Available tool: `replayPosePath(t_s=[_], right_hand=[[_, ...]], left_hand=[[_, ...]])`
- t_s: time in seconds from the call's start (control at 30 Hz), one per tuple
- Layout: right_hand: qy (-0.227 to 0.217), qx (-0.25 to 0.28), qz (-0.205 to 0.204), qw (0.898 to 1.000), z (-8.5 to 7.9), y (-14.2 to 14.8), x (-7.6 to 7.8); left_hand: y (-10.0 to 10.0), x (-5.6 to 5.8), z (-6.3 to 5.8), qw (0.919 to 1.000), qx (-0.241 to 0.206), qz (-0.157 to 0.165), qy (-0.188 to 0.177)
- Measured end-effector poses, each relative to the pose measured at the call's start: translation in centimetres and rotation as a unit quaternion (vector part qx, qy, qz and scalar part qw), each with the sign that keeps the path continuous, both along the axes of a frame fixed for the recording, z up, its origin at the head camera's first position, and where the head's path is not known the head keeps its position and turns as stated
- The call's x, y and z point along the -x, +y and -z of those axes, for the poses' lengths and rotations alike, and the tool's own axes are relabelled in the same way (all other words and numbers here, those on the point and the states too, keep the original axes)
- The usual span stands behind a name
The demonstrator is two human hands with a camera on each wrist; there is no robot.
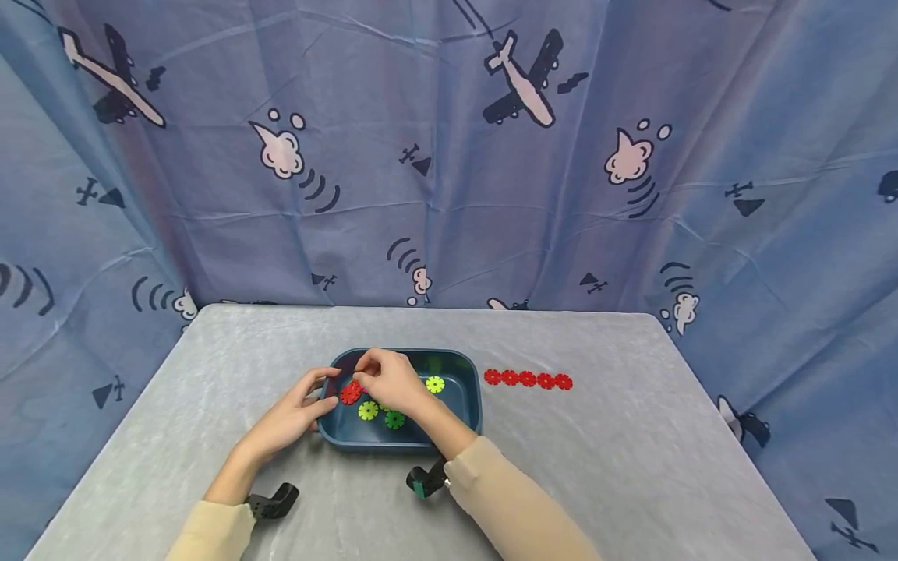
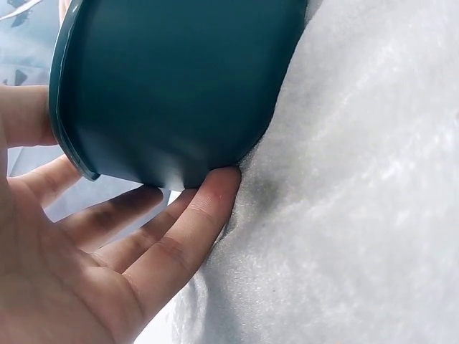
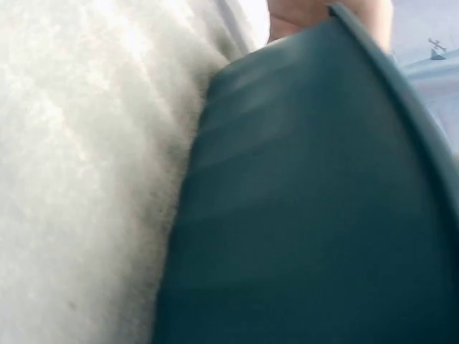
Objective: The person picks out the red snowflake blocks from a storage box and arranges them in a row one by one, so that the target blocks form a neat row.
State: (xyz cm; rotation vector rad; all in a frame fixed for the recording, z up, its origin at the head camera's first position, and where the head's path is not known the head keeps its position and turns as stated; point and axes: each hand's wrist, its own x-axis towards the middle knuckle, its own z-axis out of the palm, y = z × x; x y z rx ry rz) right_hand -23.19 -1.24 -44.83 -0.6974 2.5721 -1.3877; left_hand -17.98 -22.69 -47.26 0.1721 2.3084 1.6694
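Note:
A dark teal plastic bin (image 1: 393, 448) with a rounded rim stands on the cloth-covered table. My left hand (image 1: 298, 413) grips its left end, thumb and fingers at the rim; in the left wrist view, fingertips (image 2: 219, 188) press the outer wall low down. Over the bin's inside, my right hand (image 1: 396, 382) pinches at a red notched disc, mostly covered by the fingers. Close under those fingertips lies another red notched disc (image 1: 349, 394). Yellow-green discs (image 1: 368, 411) and a green disc (image 1: 395, 420) lie on the bin's floor. The right wrist view shows mainly the bin's outer wall (image 3: 308, 201).
Right of the bin, several red notched discs (image 1: 528, 379) lie in a straight row on the pale table cloth (image 1: 631, 452). A blue curtain (image 1: 449, 156) printed with planes hangs behind the table. Black wrist mounts (image 1: 273, 502) sit on both forearms.

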Motion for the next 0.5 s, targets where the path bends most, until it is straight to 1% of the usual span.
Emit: replayPosePath(t_s=[0.33,0.5], right_hand=[[0.002,-0.031,-0.017,0.999,1.3,-0.8,0.7],[-0.003,-0.044,-0.034,0.998,2.0,-1.0,0.8]], left_hand=[[-0.1,0.1,0.1,1.0000,-0.001,0.005,-0.001],[-0.1,0.1,0.1,1.0000,0.000,0.008,0.001]])
